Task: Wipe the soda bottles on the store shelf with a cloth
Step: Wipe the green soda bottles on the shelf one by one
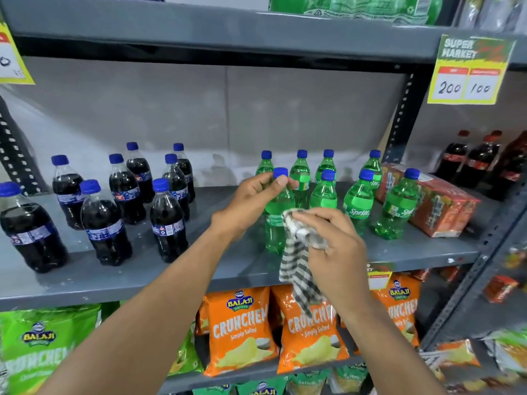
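Note:
A green soda bottle (274, 223) with a blue cap stands near the front of the grey shelf (199, 269). My left hand (253, 201) grips its neck just below the cap. My right hand (333, 246) holds a black-and-white checked cloth (299, 269) pressed against the bottle's right side, and the cloth's tail hangs down past the shelf edge. Several more green bottles (359, 201) stand behind and to the right. Several dark cola bottles (168, 220) with blue caps stand on the left half of the shelf.
A red shrink-wrapped pack (436, 206) lies at the shelf's right end, by the upright post (399, 121). Red-capped cola bottles (479, 163) fill the neighbouring bay. Orange chip bags (242, 329) and green chip bags (42, 343) sit below. A price sign (470, 69) hangs from the upper shelf.

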Available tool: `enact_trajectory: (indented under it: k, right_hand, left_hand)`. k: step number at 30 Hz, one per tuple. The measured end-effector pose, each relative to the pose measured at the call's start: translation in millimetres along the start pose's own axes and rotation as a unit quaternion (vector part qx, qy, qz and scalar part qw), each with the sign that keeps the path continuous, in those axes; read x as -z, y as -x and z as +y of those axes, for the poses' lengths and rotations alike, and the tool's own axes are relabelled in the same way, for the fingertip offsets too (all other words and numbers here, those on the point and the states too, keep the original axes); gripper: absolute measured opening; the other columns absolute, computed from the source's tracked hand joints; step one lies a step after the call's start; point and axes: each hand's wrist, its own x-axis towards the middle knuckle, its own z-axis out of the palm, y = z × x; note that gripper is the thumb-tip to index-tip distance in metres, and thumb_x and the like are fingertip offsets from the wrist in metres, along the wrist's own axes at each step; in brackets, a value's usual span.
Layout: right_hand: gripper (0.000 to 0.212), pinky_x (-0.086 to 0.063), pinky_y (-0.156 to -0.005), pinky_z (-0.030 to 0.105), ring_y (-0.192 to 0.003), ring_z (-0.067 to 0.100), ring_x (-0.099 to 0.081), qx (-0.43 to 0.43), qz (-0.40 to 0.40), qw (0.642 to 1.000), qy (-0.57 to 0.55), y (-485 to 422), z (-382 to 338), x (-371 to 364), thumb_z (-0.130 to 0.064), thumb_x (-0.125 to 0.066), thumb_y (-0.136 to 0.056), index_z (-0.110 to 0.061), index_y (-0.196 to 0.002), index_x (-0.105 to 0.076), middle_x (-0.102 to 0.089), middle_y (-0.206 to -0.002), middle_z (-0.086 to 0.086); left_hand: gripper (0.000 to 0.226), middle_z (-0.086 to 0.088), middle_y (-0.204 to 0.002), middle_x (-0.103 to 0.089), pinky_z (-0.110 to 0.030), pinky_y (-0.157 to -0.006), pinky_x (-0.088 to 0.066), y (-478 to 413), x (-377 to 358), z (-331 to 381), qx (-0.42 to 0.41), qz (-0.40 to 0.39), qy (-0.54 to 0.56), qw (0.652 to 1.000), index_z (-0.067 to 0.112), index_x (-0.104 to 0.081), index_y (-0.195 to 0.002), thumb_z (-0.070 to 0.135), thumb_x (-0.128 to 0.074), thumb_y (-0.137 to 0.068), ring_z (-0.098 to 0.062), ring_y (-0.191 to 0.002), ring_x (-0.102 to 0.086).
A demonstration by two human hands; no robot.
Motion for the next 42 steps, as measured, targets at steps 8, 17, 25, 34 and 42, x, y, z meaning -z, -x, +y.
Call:
enact_trajectory:
  k: [8,17,25,34,42]
  right_hand:
    - [0.054,-0.047,-0.095,0.03,-0.106,0.025,-0.056,0.068,0.046,0.995,0.065,-26.4,-47.8,4.6,0.016,-0.058,-0.071,-0.008,-0.117,-0.073,-0.068,-0.117,0.004]
    - [0.053,-0.041,-0.095,0.027,-0.106,0.021,-0.047,0.159,-0.043,0.983,0.083,71.6,-81.7,26.9,0.011,-0.058,-0.067,-0.005,-0.114,-0.073,-0.058,-0.121,-0.002]
    - [0.044,-0.042,-0.1,0.029,-0.105,0.027,-0.055,0.114,0.039,0.989,0.084,35.3,-127.2,47.5,0.005,-0.047,-0.078,-0.004,-0.112,-0.074,-0.068,-0.113,0.004]
    - [0.044,-0.042,-0.094,0.028,-0.104,0.023,-0.047,0.15,-0.014,0.98,0.131,77.2,-138.2,38.2,0.001,-0.046,-0.076,-0.003,-0.11,-0.074,-0.065,-0.116,0.002]
    - [0.04,-0.046,-0.089,0.034,-0.101,0.024,-0.047,0.135,0.01,0.978,0.161,45.4,-138.6,17.5,0.004,-0.049,-0.077,-0.003,-0.109,-0.072,-0.068,-0.113,0.006]
  left_hand:
    - [0.028,-0.009,-0.112,-0.076,-0.038,-0.089,-0.055,28.1,-17.4,29.1,0.027,-0.005,0.237,0.971,0.014,-0.074,-0.1,0.038,-0.06,-0.096,-0.025,-0.104,-0.07]
    - [0.032,-0.015,-0.102,-0.078,-0.037,-0.087,-0.058,91.8,-20.6,70.7,0.022,0.02,0.349,0.936,0.009,-0.075,-0.094,0.038,-0.06,-0.094,-0.029,-0.104,-0.073]
    - [0.043,-0.014,-0.104,-0.074,-0.034,-0.084,-0.057,128.1,-36.5,79.7,0.09,-0.056,0.371,0.922,0.007,-0.07,-0.099,0.045,-0.08,-0.08,-0.026,-0.097,-0.071]
    - [0.033,-0.019,-0.111,-0.075,-0.039,-0.097,-0.055,130.2,-28.1,79.2,0.074,-0.002,0.345,0.936,0.008,-0.073,-0.097,0.035,-0.056,-0.099,-0.032,-0.114,-0.069]
    - [0.032,-0.016,-0.107,-0.075,-0.037,-0.096,-0.055,104.9,-20.2,84.0,0.097,-0.011,0.359,0.928,0.006,-0.068,-0.097,0.035,-0.056,-0.1,-0.027,-0.108,-0.07]
